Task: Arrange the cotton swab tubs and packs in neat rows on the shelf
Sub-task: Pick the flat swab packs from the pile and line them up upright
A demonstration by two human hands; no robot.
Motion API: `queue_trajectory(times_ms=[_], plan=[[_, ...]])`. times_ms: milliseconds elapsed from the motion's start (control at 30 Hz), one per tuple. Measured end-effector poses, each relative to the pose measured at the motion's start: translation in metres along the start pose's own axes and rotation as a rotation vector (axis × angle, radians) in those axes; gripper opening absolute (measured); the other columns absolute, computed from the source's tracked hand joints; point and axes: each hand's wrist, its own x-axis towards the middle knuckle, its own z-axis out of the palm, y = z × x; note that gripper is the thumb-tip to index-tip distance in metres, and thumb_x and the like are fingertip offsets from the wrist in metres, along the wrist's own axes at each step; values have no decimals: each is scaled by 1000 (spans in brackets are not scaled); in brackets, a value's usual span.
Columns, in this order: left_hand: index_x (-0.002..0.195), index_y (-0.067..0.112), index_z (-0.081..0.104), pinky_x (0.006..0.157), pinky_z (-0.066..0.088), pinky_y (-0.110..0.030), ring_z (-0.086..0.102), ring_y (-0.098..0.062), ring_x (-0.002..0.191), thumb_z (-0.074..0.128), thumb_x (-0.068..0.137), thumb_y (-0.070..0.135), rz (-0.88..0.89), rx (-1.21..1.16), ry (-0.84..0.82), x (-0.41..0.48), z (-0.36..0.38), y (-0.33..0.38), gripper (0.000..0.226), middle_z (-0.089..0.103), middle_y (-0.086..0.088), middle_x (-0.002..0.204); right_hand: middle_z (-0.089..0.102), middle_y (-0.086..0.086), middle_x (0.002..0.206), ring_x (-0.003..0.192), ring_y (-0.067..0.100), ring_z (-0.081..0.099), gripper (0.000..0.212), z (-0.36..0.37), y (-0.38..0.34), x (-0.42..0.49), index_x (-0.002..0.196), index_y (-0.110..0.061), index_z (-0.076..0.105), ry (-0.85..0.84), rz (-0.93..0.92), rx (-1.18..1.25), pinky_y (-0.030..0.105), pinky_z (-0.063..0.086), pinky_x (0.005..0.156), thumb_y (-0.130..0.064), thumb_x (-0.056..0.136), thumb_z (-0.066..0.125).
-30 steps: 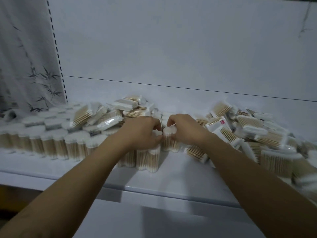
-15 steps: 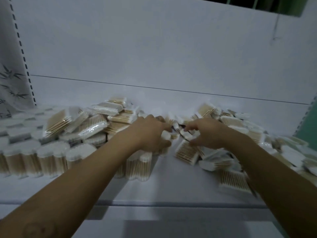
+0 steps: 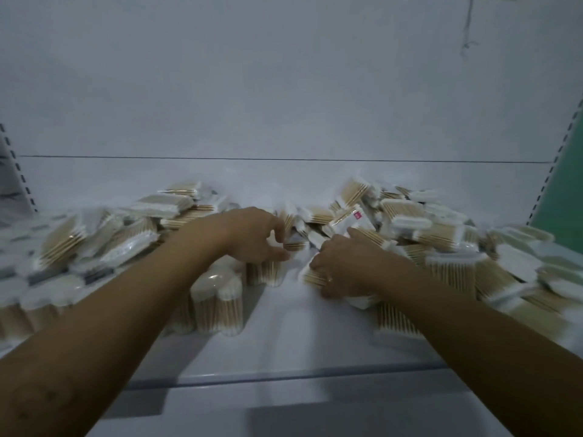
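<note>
Clear cotton swab tubs [image 3: 217, 298] stand upright in rows on the left of the white shelf [image 3: 299, 342]. One tub [image 3: 263, 274] stands at the rows' right end. My left hand [image 3: 255, 238] hovers just above it, fingers loosely curled, with nothing held between them. Flat swab packs [image 3: 441, 234] lie in a loose heap on the right. My right hand [image 3: 344, 263] grips one swab pack [image 3: 312, 275] at the heap's near left edge, fingers curled over it. A pack with a red label [image 3: 353, 217] leans just behind that hand.
More packs [image 3: 142, 238] are piled on top of and behind the upright tubs at the left. The white back panel [image 3: 284, 121] closes the shelf behind. The shelf's front lip [image 3: 284, 378] runs below my forearms. A green wall [image 3: 564, 197] shows at the right.
The view has swung right. My left hand has let go of the tub it held and lifted slightly. My right hand moved right and down into the heap and took hold of a pack.
</note>
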Motion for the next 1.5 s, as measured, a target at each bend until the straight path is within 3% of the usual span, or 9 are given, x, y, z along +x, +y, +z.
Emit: queue_trajectory(times_ms=[67, 167, 467, 633, 767, 967, 1167, 1367, 1500], plan=[[126, 28, 54, 91, 41, -32, 49, -19, 113, 54, 91, 55, -19, 11, -14, 3, -3, 2, 45, 54, 0, 126, 49, 3, 139, 131, 23, 42, 64, -4, 5, 1, 144, -33, 41, 37, -9, 136, 42, 29, 108, -54, 86, 59], [127, 25, 56, 96, 42, -33, 50, -20, 116, 55, 91, 54, -38, 13, 3, 12, -10, 8, 45, 55, -2, 129, 53, 2, 131, 122, 22, 49, 58, -16, 24, 6, 139, -27, 45, 153, -20, 268, 33, 39, 91, -47, 88, 61], [137, 22, 44, 96, 44, -35, 53, -21, 115, 58, 90, 52, -158, -38, 57, 40, -21, 10, 58, 56, -2, 132, 50, 0, 139, 125, 20, 46, 62, -36, 68, 38, 142, -26, 42, 173, 18, 259, 35, 40, 94, -45, 87, 64], [142, 21, 39, 92, 39, -28, 52, -21, 118, 58, 91, 51, -174, -32, 34, 61, -25, -11, 62, 53, -1, 136, 54, -3, 104, 93, 17, 48, 65, -38, 56, 88, 133, -23, 47, 137, 1, 191, 31, 37, 76, -49, 79, 70], [142, 21, 39, 96, 41, -31, 51, -21, 119, 58, 91, 49, -95, -17, 12, 80, -26, -27, 62, 51, 0, 139, 47, 0, 104, 90, 17, 47, 86, -33, 45, 125, 143, -33, 33, 59, -5, 99, 32, 40, 77, -56, 71, 75], [142, 22, 40, 101, 41, -35, 50, -22, 121, 57, 88, 57, 16, 19, 2, 104, -32, -45, 67, 50, -1, 139, 47, -5, 79, 80, 17, 52, 34, -39, 32, 147, 115, -25, 61, 4, 32, -45, 30, 42, 68, -42, 85, 65], [143, 20, 38, 98, 41, -33, 50, -21, 120, 60, 89, 52, 87, -11, 24, 118, -38, -49, 66, 50, -1, 139, 49, -1, 110, 100, 19, 54, 51, -56, 64, 125, 135, -31, 51, -7, 129, -100, 30, 45, 79, -16, 88, 66], [150, 19, 24, 93, 43, -29, 53, -20, 117, 70, 82, 50, 133, -229, 110, 131, -30, -41, 88, 47, -2, 142, 56, -1, 107, 100, 20, 57, 38, -71, 83, 100, 130, -33, 55, 253, 191, -7, 32, 43, 78, -36, 92, 60], [140, 18, 35, 90, 45, -31, 55, -19, 110, 76, 76, 51, 110, -420, 197, 135, -31, -40, 83, 50, -1, 135, 55, -5, 102, 91, 16, 51, 45, -81, 82, 96, 132, -29, 52, 317, 161, 49, 31, 39, 72, -41, 90, 64]])
